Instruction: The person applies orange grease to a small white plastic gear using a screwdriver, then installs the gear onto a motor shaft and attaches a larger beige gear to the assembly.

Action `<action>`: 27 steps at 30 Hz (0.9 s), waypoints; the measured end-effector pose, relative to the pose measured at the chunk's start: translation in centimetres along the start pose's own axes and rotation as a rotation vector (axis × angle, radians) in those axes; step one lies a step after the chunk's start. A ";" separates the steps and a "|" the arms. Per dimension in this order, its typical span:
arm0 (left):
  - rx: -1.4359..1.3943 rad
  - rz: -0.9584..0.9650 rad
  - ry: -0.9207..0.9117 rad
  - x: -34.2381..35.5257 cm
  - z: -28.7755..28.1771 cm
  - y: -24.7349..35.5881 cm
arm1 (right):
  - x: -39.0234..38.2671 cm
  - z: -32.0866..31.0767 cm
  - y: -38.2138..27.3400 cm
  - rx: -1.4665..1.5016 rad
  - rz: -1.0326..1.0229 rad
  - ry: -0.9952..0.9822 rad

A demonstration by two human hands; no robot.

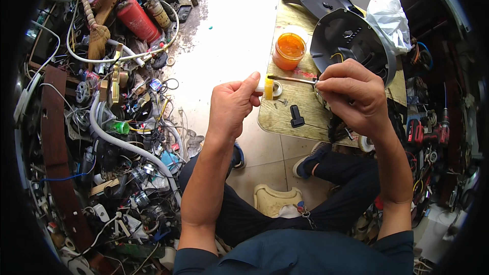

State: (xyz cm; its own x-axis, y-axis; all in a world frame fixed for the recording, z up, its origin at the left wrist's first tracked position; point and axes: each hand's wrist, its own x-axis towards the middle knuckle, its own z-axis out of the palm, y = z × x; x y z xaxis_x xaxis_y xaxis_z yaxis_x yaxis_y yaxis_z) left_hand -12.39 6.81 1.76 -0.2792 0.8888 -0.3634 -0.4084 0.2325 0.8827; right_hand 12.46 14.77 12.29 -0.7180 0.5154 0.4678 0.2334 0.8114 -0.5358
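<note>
My left hand (232,103) is closed on the white stem of a small yellow gear-like wheel (269,87), pinched between thumb and fingers. My right hand (355,94) pinches a thin stick (293,79) with a dark tip. That tip points left and reaches the upper edge of the yellow wheel; whether it touches cannot be made out. Behind the hands, an uncovered jar of orange grease-like stuff (289,52) stands on the wooden table (313,131). Near the table's front lie a black plastic piece (296,116) and some small screws. A pale ring (277,89) shows just behind the yellow wheel.
A black round housing (326,40) and a white plastic bag (389,18) crowd the table's far right. Piled parts and hoses fill the left side, with a red fire extinguisher (137,19). A red-and-black power drill (443,127) is at right. A cream stool (275,199) is below me.
</note>
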 end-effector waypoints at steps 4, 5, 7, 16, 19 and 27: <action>-0.006 -0.005 -0.004 0.1 -0.2 -0.1 | -1.4 -0.8 -0.4 0.164 0.103 -0.118; -0.016 -0.002 -0.011 0.1 -0.2 0.0 | -1.9 -1.1 -0.4 0.232 0.119 -0.161; -0.036 0.006 -0.024 0.0 -0.2 0.1 | -2.8 -1.2 -1.2 0.308 0.218 -0.142; -0.125 -0.013 -0.145 0.0 0.4 -0.3 | -3.2 -0.3 -1.8 0.181 0.192 0.111; -0.221 -0.032 -0.172 0.1 0.7 -0.7 | -4.7 -1.4 -2.1 0.177 0.146 0.028; -0.444 -0.129 -0.472 0.7 0.5 -2.1 | -13.0 -4.1 -6.8 0.301 0.376 0.195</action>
State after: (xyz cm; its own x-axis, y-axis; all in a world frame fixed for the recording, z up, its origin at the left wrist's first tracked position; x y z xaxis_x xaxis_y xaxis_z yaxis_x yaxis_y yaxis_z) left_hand -11.27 7.12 -0.21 0.1656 0.9660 -0.1987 -0.7607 0.2534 0.5976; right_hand 22.91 3.67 12.73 -0.4783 0.8212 0.3113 0.2319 0.4601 -0.8571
